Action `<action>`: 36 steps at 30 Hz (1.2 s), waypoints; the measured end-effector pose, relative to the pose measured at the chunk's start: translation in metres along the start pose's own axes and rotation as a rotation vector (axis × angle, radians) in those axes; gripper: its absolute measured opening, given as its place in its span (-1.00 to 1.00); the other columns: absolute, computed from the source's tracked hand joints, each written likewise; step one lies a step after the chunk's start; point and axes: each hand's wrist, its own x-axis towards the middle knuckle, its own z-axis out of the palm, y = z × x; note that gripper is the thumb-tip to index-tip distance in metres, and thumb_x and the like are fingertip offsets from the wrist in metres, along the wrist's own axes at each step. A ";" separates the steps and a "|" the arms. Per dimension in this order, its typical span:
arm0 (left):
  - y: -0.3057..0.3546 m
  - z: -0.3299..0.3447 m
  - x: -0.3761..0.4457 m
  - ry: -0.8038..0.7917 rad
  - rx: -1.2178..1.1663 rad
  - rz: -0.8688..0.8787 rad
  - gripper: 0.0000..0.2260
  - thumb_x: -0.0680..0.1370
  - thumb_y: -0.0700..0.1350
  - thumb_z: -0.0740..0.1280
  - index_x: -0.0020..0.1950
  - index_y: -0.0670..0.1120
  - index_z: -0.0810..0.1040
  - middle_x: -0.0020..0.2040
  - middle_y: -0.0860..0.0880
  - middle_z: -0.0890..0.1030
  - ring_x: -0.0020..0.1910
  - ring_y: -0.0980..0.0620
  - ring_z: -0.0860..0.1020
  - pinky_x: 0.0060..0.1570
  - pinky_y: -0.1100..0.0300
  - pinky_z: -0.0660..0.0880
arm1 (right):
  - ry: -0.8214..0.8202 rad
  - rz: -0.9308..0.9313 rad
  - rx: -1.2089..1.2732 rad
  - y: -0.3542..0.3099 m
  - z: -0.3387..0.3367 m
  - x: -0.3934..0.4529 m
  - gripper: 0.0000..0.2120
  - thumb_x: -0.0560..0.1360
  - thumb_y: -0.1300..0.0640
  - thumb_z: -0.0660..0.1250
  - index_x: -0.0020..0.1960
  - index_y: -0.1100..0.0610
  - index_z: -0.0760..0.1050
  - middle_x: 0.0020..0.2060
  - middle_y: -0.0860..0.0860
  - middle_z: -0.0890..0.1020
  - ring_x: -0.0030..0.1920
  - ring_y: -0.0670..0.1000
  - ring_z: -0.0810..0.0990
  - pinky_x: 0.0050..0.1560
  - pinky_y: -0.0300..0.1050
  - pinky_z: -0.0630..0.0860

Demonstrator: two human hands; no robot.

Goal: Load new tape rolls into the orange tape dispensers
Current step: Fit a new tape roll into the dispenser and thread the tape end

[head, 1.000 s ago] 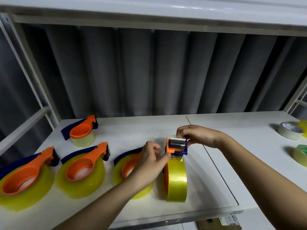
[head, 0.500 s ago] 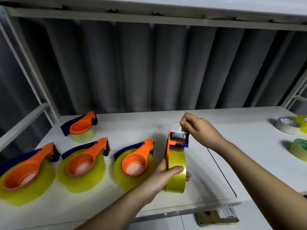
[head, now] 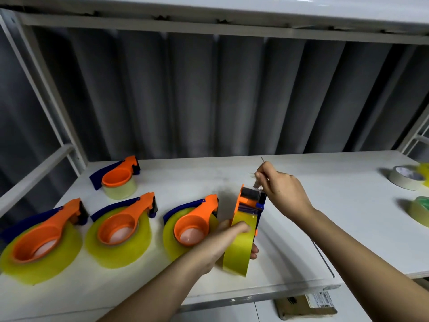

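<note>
Five orange dispensers (head: 249, 201), three loose tape rolls (head: 406, 177), two hands (head: 282, 194).

Glossy yellow tape roll (head: 239, 247), orange plastic dispenser (head: 243, 201), matt white table (head: 185, 177).

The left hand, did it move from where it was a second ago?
Yes. The left hand came toward the table's near edge, leaving the dispenser head. It now grips the yellow tape roll from the side, beside the flat dispenser.
</note>
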 end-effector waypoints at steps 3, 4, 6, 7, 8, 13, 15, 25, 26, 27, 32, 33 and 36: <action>0.001 -0.003 0.001 -0.018 0.002 -0.001 -0.85 0.56 -0.15 0.25 0.06 -0.20 0.50 -0.28 -0.20 0.64 -0.34 -0.09 0.63 -0.15 0.11 0.58 | -0.020 0.046 0.082 -0.002 0.002 -0.001 -0.83 0.64 -0.02 0.04 0.00 0.05 0.29 -0.17 -0.06 0.68 -0.18 0.17 0.61 -0.16 0.04 0.52; 0.001 -0.003 0.001 -0.022 -0.001 0.000 -0.81 0.57 -0.14 0.27 0.10 -0.22 0.50 -0.28 -0.20 0.65 -0.34 -0.09 0.63 -0.13 0.10 0.59 | -0.020 0.060 0.093 -0.001 0.002 -0.001 -0.83 0.64 -0.02 0.04 0.00 0.05 0.29 -0.18 -0.04 0.68 -0.18 0.18 0.61 -0.15 0.06 0.53; 0.000 -0.004 0.001 -0.024 -0.013 0.008 -0.77 0.57 -0.11 0.29 0.14 -0.23 0.50 -0.26 -0.20 0.65 -0.32 -0.10 0.64 -0.12 0.09 0.59 | -0.013 0.093 0.129 -0.001 0.002 -0.001 -0.85 0.65 -0.01 0.06 -0.02 0.04 0.29 -0.21 -0.06 0.67 -0.17 0.17 0.60 -0.15 0.03 0.52; 0.000 -0.005 0.001 -0.022 -0.017 0.021 -0.78 0.57 -0.10 0.30 0.12 -0.21 0.51 -0.25 -0.20 0.65 -0.32 -0.10 0.64 -0.13 0.10 0.59 | -0.011 0.113 0.150 -0.001 0.003 -0.001 -0.86 0.65 0.00 0.06 -0.03 0.03 0.29 -0.24 -0.08 0.64 -0.17 0.16 0.59 -0.16 0.01 0.50; 0.000 -0.005 0.001 -0.023 -0.022 0.034 -0.81 0.57 -0.09 0.30 0.09 -0.19 0.52 -0.25 -0.20 0.65 -0.32 -0.09 0.63 -0.16 0.11 0.59 | -0.009 0.130 0.162 -0.001 0.003 -0.001 -0.86 0.65 0.01 0.06 -0.04 0.03 0.29 -0.27 -0.10 0.61 -0.18 0.15 0.59 -0.17 -0.01 0.49; -0.002 -0.003 0.001 -0.007 -0.039 0.067 -0.79 0.57 -0.05 0.30 0.06 -0.18 0.53 -0.26 -0.20 0.64 -0.36 -0.07 0.62 -0.26 0.16 0.59 | -0.024 0.177 0.146 -0.001 0.003 0.001 -0.82 0.66 0.03 0.03 0.00 0.11 0.31 -0.37 -0.16 0.49 -0.20 0.15 0.55 -0.25 -0.07 0.35; 0.000 -0.001 0.001 0.029 -0.043 0.058 -0.75 0.57 0.00 0.29 0.02 -0.20 0.53 -0.31 -0.18 0.62 -0.42 -0.04 0.61 -0.33 0.20 0.58 | -0.026 0.177 0.134 -0.002 0.004 0.001 -0.82 0.66 0.03 0.03 -0.01 0.10 0.31 -0.32 -0.09 0.54 -0.20 0.17 0.55 -0.25 -0.06 0.35; 0.003 -0.007 -0.002 0.031 -0.022 0.007 -0.78 0.61 -0.04 0.22 -0.06 -0.14 0.57 -0.34 -0.11 0.65 -0.41 0.00 0.63 -0.29 0.21 0.59 | -0.046 0.234 0.186 -0.004 0.003 0.005 -0.83 0.65 0.03 0.03 -0.02 0.09 0.30 -0.29 -0.01 0.61 -0.21 0.15 0.58 -0.15 0.03 0.51; 0.003 -0.009 -0.002 0.006 -0.012 0.004 -0.79 0.61 -0.05 0.21 -0.02 -0.15 0.56 -0.30 -0.15 0.65 -0.37 -0.04 0.63 -0.21 0.15 0.58 | -0.039 0.258 0.224 -0.003 0.002 0.006 -0.83 0.65 0.03 0.04 -0.03 0.09 0.31 -0.30 -0.02 0.62 -0.22 0.12 0.59 -0.13 0.05 0.53; 0.003 -0.009 -0.002 -0.019 0.005 0.006 -0.80 0.62 -0.06 0.20 0.03 -0.15 0.54 -0.26 -0.18 0.64 -0.33 -0.08 0.62 -0.15 0.09 0.57 | -0.035 0.284 0.268 -0.002 0.001 0.006 -0.83 0.65 0.04 0.05 -0.03 0.09 0.33 -0.32 -0.04 0.62 -0.25 0.09 0.60 -0.13 0.06 0.55; 0.004 -0.008 -0.006 -0.017 0.024 -0.024 -0.75 0.61 -0.09 0.14 0.01 -0.20 0.55 -0.26 -0.19 0.64 -0.33 -0.08 0.62 -0.09 0.08 0.55 | -0.076 0.328 0.351 -0.004 -0.004 0.011 -0.82 0.64 0.05 0.08 -0.03 0.12 0.36 -0.34 -0.05 0.64 -0.28 0.04 0.61 -0.13 0.04 0.58; 0.005 -0.008 -0.007 -0.001 0.015 -0.038 -0.74 0.61 -0.09 0.15 -0.04 -0.22 0.57 -0.30 -0.17 0.65 -0.37 -0.06 0.62 -0.11 0.09 0.56 | -0.082 0.333 0.364 -0.005 -0.005 0.011 -0.82 0.64 0.05 0.07 -0.03 0.13 0.36 -0.34 -0.03 0.64 -0.30 0.04 0.61 -0.13 0.04 0.58; 0.007 -0.006 -0.009 0.078 0.012 -0.056 -0.69 0.59 -0.04 0.21 -0.16 -0.24 0.58 -0.43 -0.13 0.62 -0.50 0.00 0.59 -0.27 0.17 0.56 | -0.092 0.359 0.387 -0.007 -0.005 0.011 -0.82 0.64 0.07 0.07 -0.04 0.14 0.36 -0.33 -0.01 0.66 -0.32 0.04 0.61 -0.13 0.02 0.58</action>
